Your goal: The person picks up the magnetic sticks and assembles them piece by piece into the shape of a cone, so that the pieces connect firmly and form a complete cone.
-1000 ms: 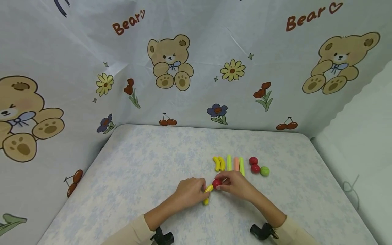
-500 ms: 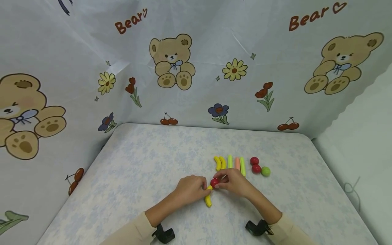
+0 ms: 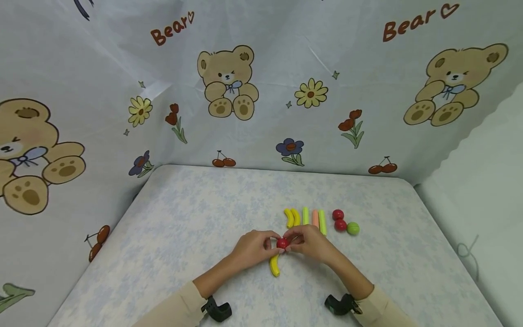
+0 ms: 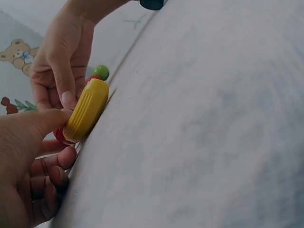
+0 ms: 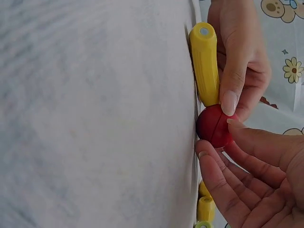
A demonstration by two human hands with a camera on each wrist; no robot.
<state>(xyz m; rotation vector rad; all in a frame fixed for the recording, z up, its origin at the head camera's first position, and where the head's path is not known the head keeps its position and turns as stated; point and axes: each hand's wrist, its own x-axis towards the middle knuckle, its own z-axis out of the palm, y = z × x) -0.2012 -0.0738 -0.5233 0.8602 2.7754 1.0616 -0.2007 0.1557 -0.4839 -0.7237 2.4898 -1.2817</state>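
Note:
My left hand (image 3: 251,247) and right hand (image 3: 312,243) meet over a glossy red ball (image 3: 282,243), each pinching it between thumb and fingers. A curved yellow rod (image 3: 274,267) lies on the table on the near side of the ball. In the right wrist view one end of this ridged rod (image 5: 205,66) is right up against the ball (image 5: 214,127), and its other end shows a grey disc. From the left wrist the rod (image 4: 89,107) hides most of the ball.
Farther back on the patterned table (image 3: 196,204) are two more curved yellow rods (image 3: 296,218), pale green sticks (image 3: 322,221) and a pink stick (image 3: 315,218). To their right sit two red balls (image 3: 340,225) and a green ball (image 3: 353,228). Bear-printed cloth (image 3: 269,27) stands behind.
My right hand has moved left slightly with the red ball. The left hand has shifted from the yellow rod up to the ball, and the rod's near end has swung a little.

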